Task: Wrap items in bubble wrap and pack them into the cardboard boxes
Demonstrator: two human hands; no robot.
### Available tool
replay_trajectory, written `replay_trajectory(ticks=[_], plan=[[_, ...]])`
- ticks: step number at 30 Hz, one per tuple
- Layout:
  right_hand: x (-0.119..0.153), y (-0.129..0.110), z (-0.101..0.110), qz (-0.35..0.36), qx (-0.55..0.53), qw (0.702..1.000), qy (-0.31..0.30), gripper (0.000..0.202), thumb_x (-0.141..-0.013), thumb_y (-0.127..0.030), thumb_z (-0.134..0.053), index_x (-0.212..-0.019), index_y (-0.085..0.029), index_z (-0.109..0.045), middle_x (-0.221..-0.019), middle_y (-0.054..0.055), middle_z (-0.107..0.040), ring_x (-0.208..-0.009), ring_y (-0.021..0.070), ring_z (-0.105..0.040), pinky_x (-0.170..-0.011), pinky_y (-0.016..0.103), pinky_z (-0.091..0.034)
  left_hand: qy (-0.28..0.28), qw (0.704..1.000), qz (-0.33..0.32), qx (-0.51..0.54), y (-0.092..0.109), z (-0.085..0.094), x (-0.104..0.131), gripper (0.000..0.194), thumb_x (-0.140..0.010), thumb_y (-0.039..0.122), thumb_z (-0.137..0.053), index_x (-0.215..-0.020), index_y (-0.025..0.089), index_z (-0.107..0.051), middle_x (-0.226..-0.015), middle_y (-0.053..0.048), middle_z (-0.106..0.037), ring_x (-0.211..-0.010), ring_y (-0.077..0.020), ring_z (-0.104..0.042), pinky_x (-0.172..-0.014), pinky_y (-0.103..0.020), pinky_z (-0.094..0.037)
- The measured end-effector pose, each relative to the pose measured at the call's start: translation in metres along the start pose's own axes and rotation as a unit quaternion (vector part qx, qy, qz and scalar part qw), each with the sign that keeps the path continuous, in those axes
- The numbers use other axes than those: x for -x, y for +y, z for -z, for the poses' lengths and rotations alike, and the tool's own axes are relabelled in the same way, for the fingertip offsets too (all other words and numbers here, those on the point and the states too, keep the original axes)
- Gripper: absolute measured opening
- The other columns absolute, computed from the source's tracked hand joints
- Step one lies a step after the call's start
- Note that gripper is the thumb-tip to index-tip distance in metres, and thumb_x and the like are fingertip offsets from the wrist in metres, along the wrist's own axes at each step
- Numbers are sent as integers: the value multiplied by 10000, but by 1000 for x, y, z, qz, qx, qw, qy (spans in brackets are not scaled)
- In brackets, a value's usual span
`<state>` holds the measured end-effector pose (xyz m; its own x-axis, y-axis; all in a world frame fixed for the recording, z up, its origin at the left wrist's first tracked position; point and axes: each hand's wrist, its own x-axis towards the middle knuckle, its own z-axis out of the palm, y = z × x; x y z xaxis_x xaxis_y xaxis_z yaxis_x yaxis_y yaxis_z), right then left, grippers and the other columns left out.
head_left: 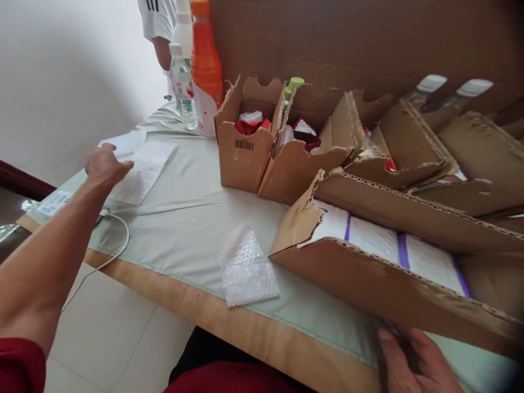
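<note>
My left hand (107, 164) reaches to the far left of the table, its thumb apart from the fingers. It is over the edge of a folded white wrap piece (127, 143) and a flat bubble wrap bag (149, 169); whether the fingertips touch them I cannot tell. At the bottom right my right hand (421, 363) is beside the front wall of a long cardboard box (368, 289). Its thumb and fingers are blurred around a dark area, and I cannot make out anything held. Another bubble wrap bag (249, 270) lies near the table's front edge.
White packs with purple bands (374, 240) fill part of the long box. Behind stand several cut cardboard boxes (245, 158) with small goods. An orange bottle (206, 71) and a clear bottle (184, 90) stand left of them. A white cable (126, 240) hangs over the edge. A person's sleeve (158, 19) shows behind.
</note>
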<state>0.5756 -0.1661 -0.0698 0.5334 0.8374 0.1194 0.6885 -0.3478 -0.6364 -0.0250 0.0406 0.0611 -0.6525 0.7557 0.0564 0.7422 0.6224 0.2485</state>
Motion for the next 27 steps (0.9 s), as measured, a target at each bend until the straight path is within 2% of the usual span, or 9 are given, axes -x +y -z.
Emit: replay_trajectory(ticks=[3, 6, 9, 12, 15, 20, 23, 25, 27], plan=[[3, -23, 3, 0, -28, 1000, -5, 557, -807, -635, -633, -1096, -162, -685, -1037, 150, -759, -944, 348, -696, -951, 493, -525, 5, 995, -93, 29, 18, -10, 48, 538, -939, 320, -564, -1418, 78, -528, -1479, -155, -572, -1408, -315, -470, -1221, -496, -318], [3, -35, 6, 6, -34, 999, -17, 545, -786, -629, -640, -1056, -159, -691, -1048, 140, -759, -941, 332, -698, -937, 473, -519, -119, 966, -210, 92, 40, -30, 116, 440, -853, 507, -623, -1143, 188, -713, -1159, -48, -747, -1069, -225, -676, -974, -325, -524], [-3, -42, 10, 12, -30, 999, -35, 530, -777, -637, -629, -1014, -169, -704, -1000, 118, -762, -913, 312, -702, -879, 438, -521, -269, 896, -304, 181, 60, -49, 180, 482, -712, 626, -707, -933, 197, -726, -973, -68, -737, -910, -263, -672, -813, -363, -533], [-18, -46, 14, 32, -32, 998, -52, 484, -822, -622, -584, -964, -179, -717, -915, 105, -765, -854, 283, -701, -818, 399, -520, -271, 900, -276, 202, 72, -55, 220, 344, -705, 531, -702, -641, 214, -588, -750, -46, -646, -741, -237, -618, -716, -365, -503], [-27, -44, 18, 56, -29, 997, -39, 482, -855, -612, -562, -949, -171, -732, -891, 115, -773, -808, 270, -693, -814, 404, -524, -314, 882, -254, 243, 66, -45, 241, 301, -818, 486, -587, -722, 206, -639, -745, -47, -675, -729, -234, -654, -690, -357, -525], [8, -52, 36, 122, -62, 991, -5, 326, -939, -485, -601, -971, -198, -752, -936, 98, -785, -860, 260, -713, -886, 415, -546, -449, 736, -81, 500, 37, -22, 274, 309, -747, 486, -760, -891, 215, -735, -923, -76, -772, -913, -276, -730, -814, -376, -581], [39, -77, 46, 293, -139, 937, -130, 263, -940, -367, -667, -1161, -233, -719, -1091, 94, -778, -998, 264, -731, -910, 405, -582, -481, 691, -55, 536, 39, -19, 296, 326, -703, 469, -842, -881, 210, -758, -927, -87, -781, -901, -279, -740, -792, -369, -596], [48, -95, 46, 379, -170, 884, -216, 534, -910, -398, -724, -1409, -255, -599, -1356, 117, -693, -1243, 313, -657, -1051, 483, -542, -496, 666, -68, 552, 50, -19, 311, 332, -704, 464, -851, -893, 204, -771, -911, -90, -781, -903, -288, -747, -744, -355, -600], [47, -109, 41, 369, -195, 863, -285, 842, -845, -509, -787, -1568, -264, -433, -1559, 134, -532, -1417, 354, -522, -1151, 552, -463, -514, 632, -82, 575, 63, -18, 324, 390, -712, 481, -833, -981, 203, -779, -946, -101, -785, -967, -324, -747, -743, -376, -612]])
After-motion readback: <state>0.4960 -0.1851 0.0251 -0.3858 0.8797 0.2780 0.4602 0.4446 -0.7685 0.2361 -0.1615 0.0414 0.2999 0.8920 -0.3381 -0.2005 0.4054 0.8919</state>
